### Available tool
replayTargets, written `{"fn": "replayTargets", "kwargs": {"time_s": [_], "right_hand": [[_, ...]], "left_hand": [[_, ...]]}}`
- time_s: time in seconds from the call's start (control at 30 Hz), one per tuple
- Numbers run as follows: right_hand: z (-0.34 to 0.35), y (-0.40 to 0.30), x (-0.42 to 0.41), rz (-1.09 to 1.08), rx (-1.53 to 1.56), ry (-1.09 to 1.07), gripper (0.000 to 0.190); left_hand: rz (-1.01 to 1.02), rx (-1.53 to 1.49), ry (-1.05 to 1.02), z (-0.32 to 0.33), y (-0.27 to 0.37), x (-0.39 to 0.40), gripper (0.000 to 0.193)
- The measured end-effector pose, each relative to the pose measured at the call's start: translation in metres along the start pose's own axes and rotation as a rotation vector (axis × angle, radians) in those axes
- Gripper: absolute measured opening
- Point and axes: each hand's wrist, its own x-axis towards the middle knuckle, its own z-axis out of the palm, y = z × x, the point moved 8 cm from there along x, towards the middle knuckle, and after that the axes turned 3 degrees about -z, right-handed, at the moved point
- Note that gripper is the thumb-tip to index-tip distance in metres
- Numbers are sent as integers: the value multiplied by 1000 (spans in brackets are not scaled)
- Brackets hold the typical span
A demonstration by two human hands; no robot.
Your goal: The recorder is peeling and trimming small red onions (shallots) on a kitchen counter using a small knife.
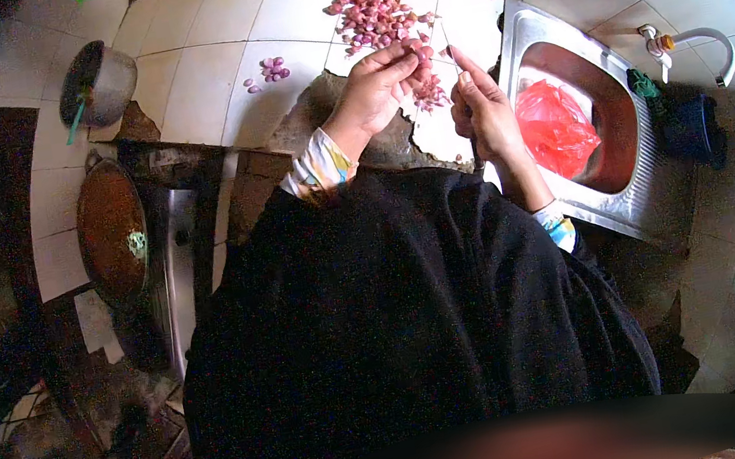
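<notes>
In the head view my left hand (378,89) pinches a reddish shallot (421,54) between thumb and fingers above the white tiled counter. Just to its right, my right hand (483,105) grips a knife (445,32), its thin blade pointing away from me. The two hands are apart by a small gap. Beyond them lies a heap of unpeeled shallots (377,10). Under the left fingers sits a small pile of peelings (431,93). Farther left, several smooth purple shallots (272,69) rest on the tiles, looking peeled.
On the right is a steel sink (639,139) with a red plastic bag (556,130) inside, near a curved tap (703,40) on the wall. At left stand a metal pot (110,82) and a wide brown pan (108,232). The counter's front edge (423,150) is broken.
</notes>
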Motion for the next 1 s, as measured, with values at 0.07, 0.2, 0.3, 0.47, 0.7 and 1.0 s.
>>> {"fn": "replayTargets", "kwargs": {"time_s": [0.07,0.2,0.3,0.47,0.7,1.0], "right_hand": [[-2,15,11,39,-94,27,42],[-16,50,30,87,-401,111,47],[-26,62,44,-114,-624,217,52],[-39,69,59,-51,-1005,340,36],[-69,94,76,-38,-1079,477,26],[-44,88,76,-68,-923,483,25]], "left_hand": [[6,49,43,-10,8,4,21],[-13,100,172,-35,12,4,20],[-143,184,227,-68,-4,8,22],[-26,788,402,-125,25,2,27],[517,1599,656,-238,115,-31,17],[463,1740,651,-264,135,-34,17]]}}
